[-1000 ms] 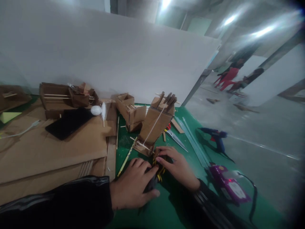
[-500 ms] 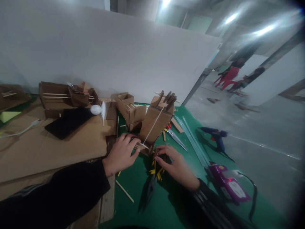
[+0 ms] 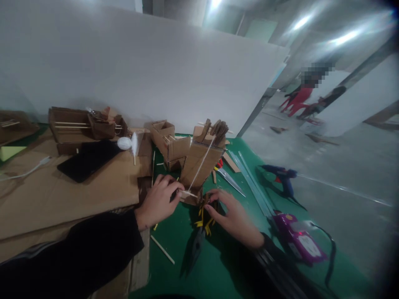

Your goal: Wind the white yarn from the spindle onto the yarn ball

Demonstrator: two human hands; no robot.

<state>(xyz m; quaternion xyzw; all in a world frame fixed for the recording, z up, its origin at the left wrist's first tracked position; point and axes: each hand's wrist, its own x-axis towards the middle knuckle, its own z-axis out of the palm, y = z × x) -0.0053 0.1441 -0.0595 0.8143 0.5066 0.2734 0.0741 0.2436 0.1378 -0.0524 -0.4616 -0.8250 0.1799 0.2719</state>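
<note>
A: Why do we have our left hand (image 3: 159, 201) so low, at the foot of the cardboard form (image 3: 205, 166)?

B: Its thumb and forefinger are brought together on the end of a thin stick (image 3: 188, 193); the white string (image 3: 198, 168) meets that stick and runs straight up the panel to the cardboard strips (image 3: 220, 131) on top; we'd judge that the pinch steadies the stick against the string's pull.

A: And the form itself?

B: It stands on the green desk (image 3: 165, 282), just beyond our hands and roughly between them; its panel slants away from us, so the foot faces our fingers.

A: What of our right hand (image 3: 226, 209)?

B: Half curled beside the foot, thumb and forefinger close together; it's too dark there for us to tell what they grip, if anything.

A: The tools?

B: The pliers (image 3: 197, 245) lie nearest us, yellow handles towards our right hand, handy, we suppose; the scissors (image 3: 230, 182) and glue gun (image 3: 283, 176) lie farther right, probably to give our wrists room.
</note>
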